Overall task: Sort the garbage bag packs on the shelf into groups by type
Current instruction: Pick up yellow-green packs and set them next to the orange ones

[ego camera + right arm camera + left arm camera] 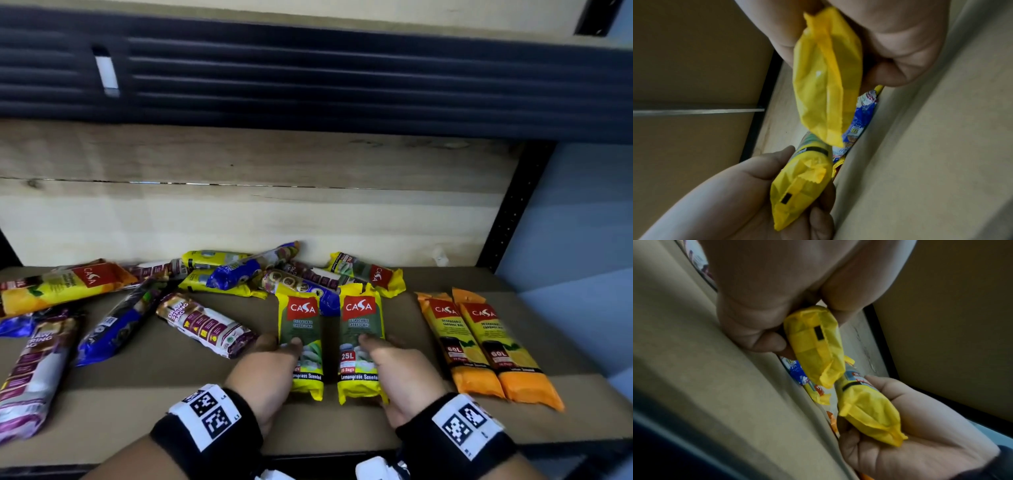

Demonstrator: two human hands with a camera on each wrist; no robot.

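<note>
Presently, two yellow-green 25L packs are held side by side at about 6 o'clock on the shelf (144, 383), near its front edge: the left pack (300, 337) is gripped by the left hand (265, 380), thumb on top and fingers curled beneath, and the right pack (359, 339) is gripped the same way by the right hand (400, 380). The two packs are kept slightly apart, their lower ends raised off the shelf board, as shown in both wrist views. At 3 o'clock, two orange 60L packs (479, 346) are laid touching, side by side. From 9 to 12 o'clock, an unsorted heap of mixed packs (219, 274) is spread, among them a purple drawstring pack (205, 325) and a blue pack (113, 329).
</note>
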